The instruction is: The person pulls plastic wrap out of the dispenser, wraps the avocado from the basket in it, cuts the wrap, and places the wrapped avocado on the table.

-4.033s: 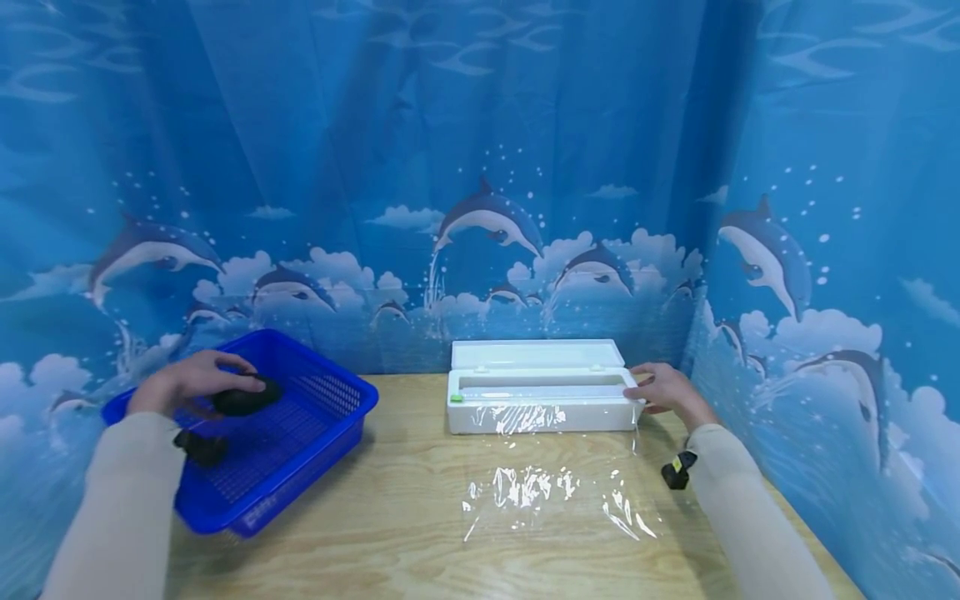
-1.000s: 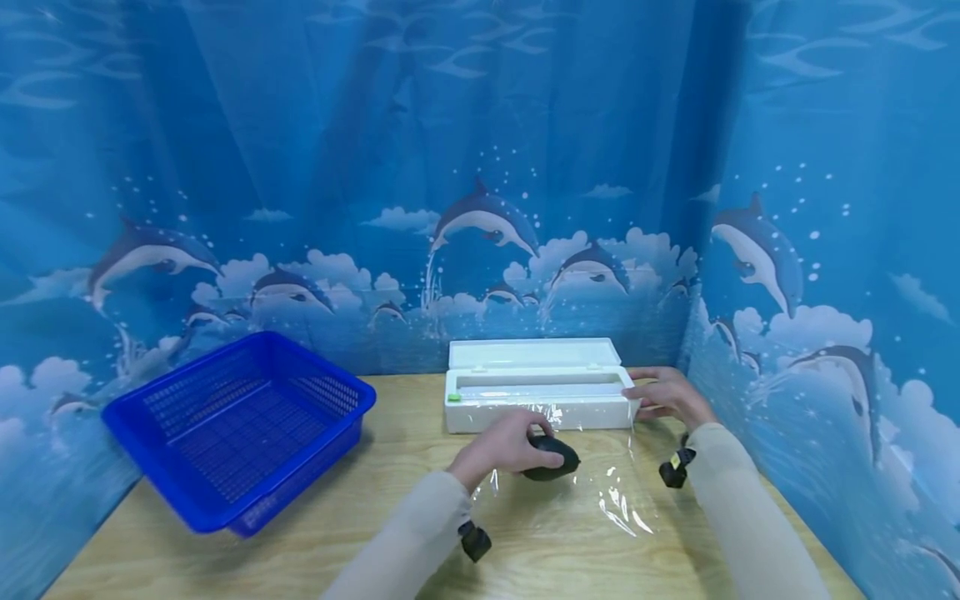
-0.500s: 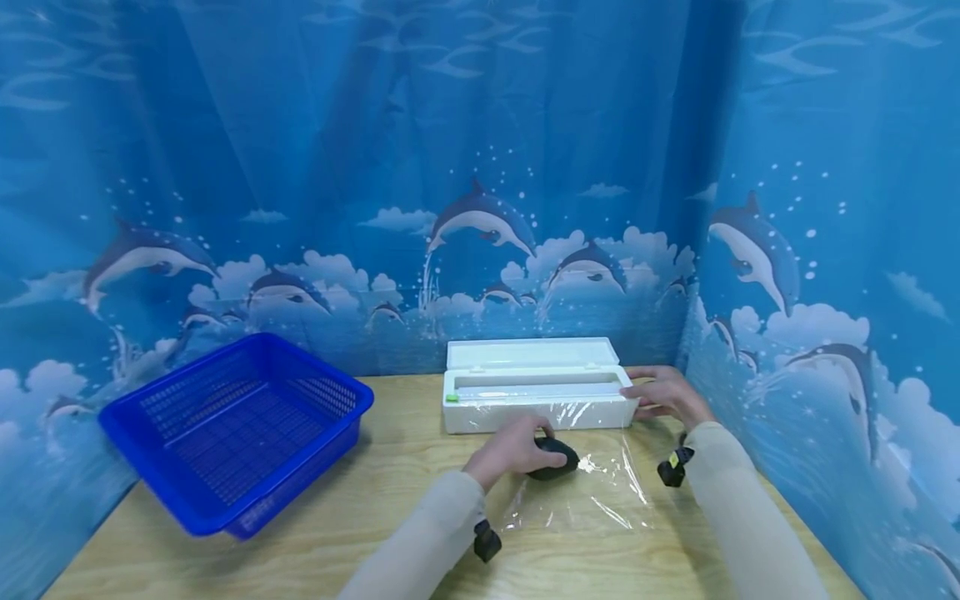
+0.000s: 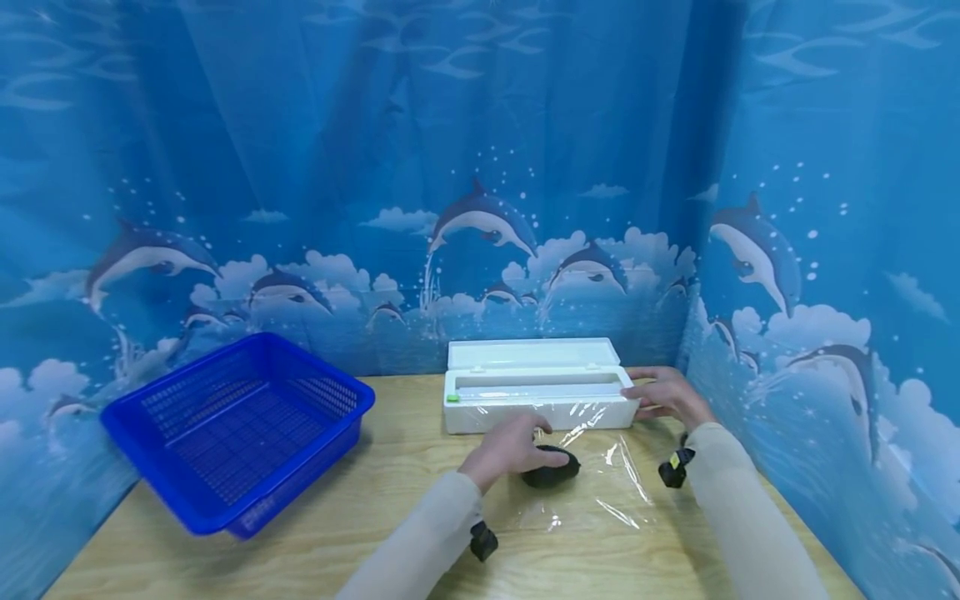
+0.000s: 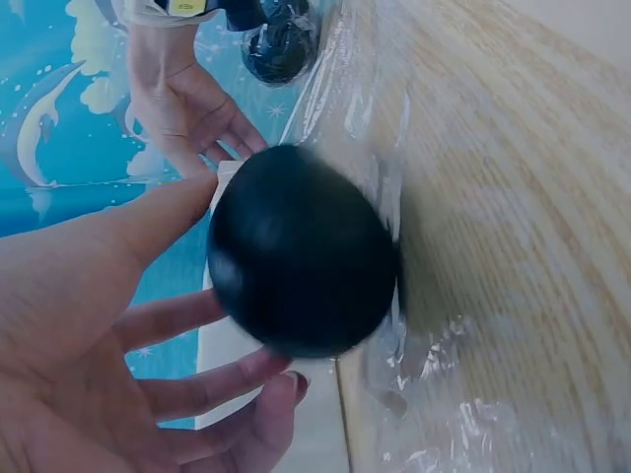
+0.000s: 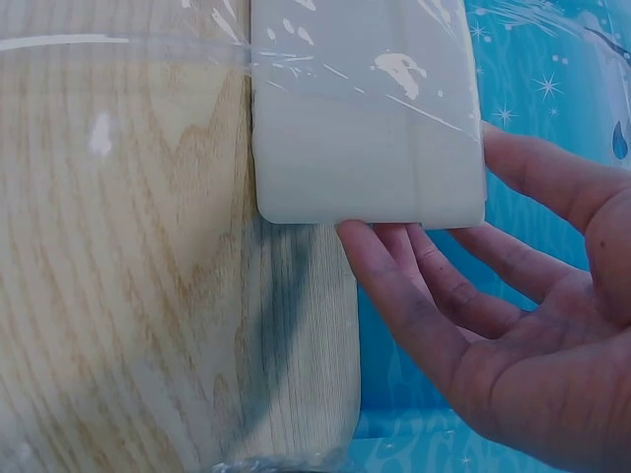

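A dark avocado (image 4: 551, 471) lies on clear cling film (image 4: 611, 483) drawn out over the table. My left hand (image 4: 510, 450) is at its left side, the thumb overlapping it and the index finger raised clear. In the left wrist view the fingers spread behind the blurred avocado (image 5: 301, 256), not wrapped round it. Behind it stands a white cling film dispenser (image 4: 540, 414), its lid up and a green slider (image 4: 453, 398) at the left end. My right hand (image 4: 667, 396) grips the dispenser's right end, thumb at the top edge and fingers against the end face (image 6: 365, 202).
A blue plastic basket (image 4: 300, 483) with perforated walls stands at the left of the wooden table (image 4: 360, 542). Dolphin-printed curtains (image 4: 345, 167) rise behind and to the right. The left wrist view shows a dark round thing in shiny film (image 5: 281, 44) beyond the right hand.
My left hand has brought the avocado from the basket onto the film. Over the last half second its grip has loosened and the avocado sits slightly lower. The right hand has stayed at the dispenser.
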### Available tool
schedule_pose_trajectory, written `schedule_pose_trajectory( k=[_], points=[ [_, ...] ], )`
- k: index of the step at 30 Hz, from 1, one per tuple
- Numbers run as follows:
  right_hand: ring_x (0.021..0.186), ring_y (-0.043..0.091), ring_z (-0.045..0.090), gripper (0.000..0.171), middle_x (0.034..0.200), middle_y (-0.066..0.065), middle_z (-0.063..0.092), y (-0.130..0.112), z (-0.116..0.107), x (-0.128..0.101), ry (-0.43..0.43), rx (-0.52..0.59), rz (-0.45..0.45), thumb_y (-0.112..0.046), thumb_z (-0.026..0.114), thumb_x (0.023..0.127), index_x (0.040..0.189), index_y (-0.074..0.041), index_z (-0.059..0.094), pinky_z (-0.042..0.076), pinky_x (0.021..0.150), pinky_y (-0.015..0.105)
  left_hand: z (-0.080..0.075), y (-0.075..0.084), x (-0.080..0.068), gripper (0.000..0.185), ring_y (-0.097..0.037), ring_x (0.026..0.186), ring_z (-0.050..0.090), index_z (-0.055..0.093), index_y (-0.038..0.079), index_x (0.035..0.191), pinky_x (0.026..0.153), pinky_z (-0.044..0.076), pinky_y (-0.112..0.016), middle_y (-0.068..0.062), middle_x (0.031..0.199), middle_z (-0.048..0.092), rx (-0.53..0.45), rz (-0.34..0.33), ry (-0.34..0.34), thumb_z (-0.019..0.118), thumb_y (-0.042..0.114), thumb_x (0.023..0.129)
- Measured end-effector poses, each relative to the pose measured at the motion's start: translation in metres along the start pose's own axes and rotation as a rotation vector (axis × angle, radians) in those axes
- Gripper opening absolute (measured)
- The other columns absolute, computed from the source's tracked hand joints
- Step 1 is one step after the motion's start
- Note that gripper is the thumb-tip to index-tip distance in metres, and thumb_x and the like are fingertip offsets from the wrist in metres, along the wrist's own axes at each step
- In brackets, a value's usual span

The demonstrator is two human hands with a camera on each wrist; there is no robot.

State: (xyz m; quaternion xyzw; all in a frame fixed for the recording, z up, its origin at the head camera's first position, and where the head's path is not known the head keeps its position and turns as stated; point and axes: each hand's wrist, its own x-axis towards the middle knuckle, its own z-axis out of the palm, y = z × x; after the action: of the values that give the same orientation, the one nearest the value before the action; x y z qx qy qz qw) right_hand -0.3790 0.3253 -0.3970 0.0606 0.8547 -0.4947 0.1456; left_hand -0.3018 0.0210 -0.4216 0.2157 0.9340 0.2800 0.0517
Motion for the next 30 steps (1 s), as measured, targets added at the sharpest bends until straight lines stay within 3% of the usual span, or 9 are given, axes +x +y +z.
schedule_pose_trajectory(
  k=[9, 17, 19, 25, 30],
  points=[
    [0.094, 0.020, 0.071, 0.072, 0.131, 0.023, 0.066, 0.000, -0.002, 0.000, 0.001, -0.007, 0.002, -0.021, 0.070, 0.099, 0.156, 0.004, 0.035, 0.061, 0.095, 0.046, -0.004, 0.003, -0.003, 0.045, -0.011, 0.084, 0.060, 0.075, 0.014, 0.116, 0.068, 0.050, -0.025, -0.004, 0.101, 0.071, -0.073, 0.036, -0.121, 0.085, 0.042, 0.083],
    [0.089, 0.017, 0.071, 0.073, 0.117, 0.013, 0.072, 0.002, -0.001, 0.001, -0.003, 0.013, -0.009, -0.020, 0.071, 0.098, 0.156, 0.005, 0.035, 0.061, 0.094, 0.046, -0.001, 0.003, -0.001, 0.031, -0.014, 0.071, 0.063, 0.075, 0.014, 0.110, 0.056, 0.060, -0.033, -0.008, 0.101, 0.067, -0.189, -0.018, -0.171, 0.083, 0.034, 0.088],
    [0.089, 0.017, 0.071, 0.072, 0.118, 0.014, 0.071, 0.003, -0.001, 0.002, -0.001, 0.014, -0.008, -0.021, 0.071, 0.098, 0.156, 0.004, 0.036, 0.061, 0.094, 0.046, -0.002, 0.002, 0.001, 0.030, -0.015, 0.074, 0.064, 0.074, 0.014, 0.110, 0.058, 0.060, -0.033, -0.009, 0.105, 0.068, -0.194, -0.010, -0.161, 0.082, 0.034, 0.088],
    [0.087, 0.017, 0.071, 0.071, 0.116, 0.013, 0.072, 0.002, -0.001, 0.001, 0.007, 0.014, -0.015, -0.021, 0.071, 0.098, 0.155, 0.004, 0.037, 0.062, 0.092, 0.045, -0.004, 0.000, 0.009, 0.030, -0.017, 0.099, 0.066, 0.075, 0.015, 0.110, 0.083, 0.057, -0.031, -0.006, 0.120, 0.071, -0.108, 0.053, -0.077, 0.081, 0.035, 0.090],
    [0.086, 0.016, 0.071, 0.072, 0.109, 0.008, 0.073, 0.003, -0.001, 0.000, -0.003, 0.029, -0.023, -0.019, 0.072, 0.097, 0.155, 0.005, 0.036, 0.062, 0.092, 0.045, -0.002, 0.001, 0.010, 0.035, -0.020, 0.107, 0.067, 0.074, 0.012, 0.119, 0.092, 0.056, -0.036, -0.007, 0.123, 0.072, -0.073, 0.041, -0.080, 0.079, 0.033, 0.092]
  ],
)
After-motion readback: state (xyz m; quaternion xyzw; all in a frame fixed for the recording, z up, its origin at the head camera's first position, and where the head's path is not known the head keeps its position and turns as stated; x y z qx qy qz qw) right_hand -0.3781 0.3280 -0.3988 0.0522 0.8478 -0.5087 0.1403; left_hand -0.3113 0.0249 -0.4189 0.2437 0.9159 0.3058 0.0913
